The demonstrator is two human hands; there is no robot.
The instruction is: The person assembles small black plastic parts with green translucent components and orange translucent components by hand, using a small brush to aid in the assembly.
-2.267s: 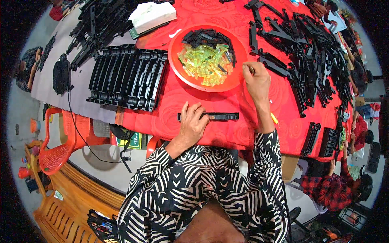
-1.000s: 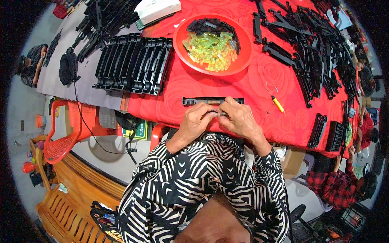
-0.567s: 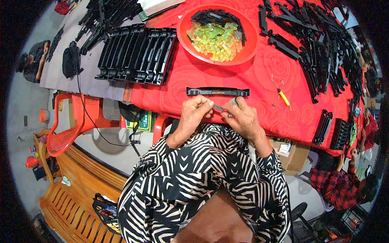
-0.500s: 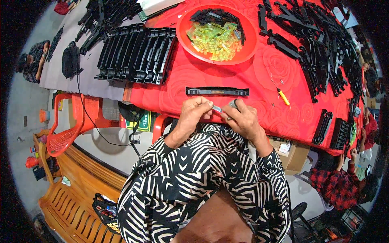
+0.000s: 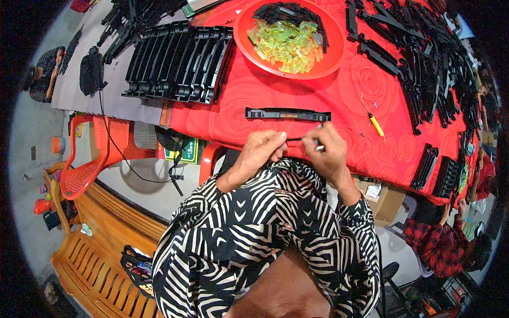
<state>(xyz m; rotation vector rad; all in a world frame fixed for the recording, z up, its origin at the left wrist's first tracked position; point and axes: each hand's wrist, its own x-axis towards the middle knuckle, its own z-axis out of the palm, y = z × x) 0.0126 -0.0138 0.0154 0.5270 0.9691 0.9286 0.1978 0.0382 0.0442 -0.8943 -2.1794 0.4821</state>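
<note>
Both my hands are raised at the table's near edge. My left hand (image 5: 263, 147) is closed in a pinch, thumb against forefinger. A thin dark strip (image 5: 295, 139) runs from its fingertips toward my right hand (image 5: 328, 151), whose fingers are curled and somewhat blurred. Among those right fingers shows a small pale, shiny piece (image 5: 319, 148), too small to name. Just beyond my hands lies a long black plastic bar (image 5: 288, 114) with notched ends. Farther off stands a red bowl (image 5: 245, 53) holding clear yellowish plastic pieces (image 5: 289, 45) and dark strips (image 5: 289, 11).
Black plastic parts (image 5: 177, 63) lie in a row at left, and more pile up (image 5: 424, 63) at right. A yellow-handled screwdriver-like tool (image 5: 376, 124) rests on the red cloth (image 5: 254, 90). A red chair (image 5: 108, 153) is at left; a co-worker in plaid (image 5: 432, 238) at right.
My right hand has moved slightly right and up, away from my left. The clear piece between my fingertips no longer shows there; a dark strip does. The view has shifted slightly.
</note>
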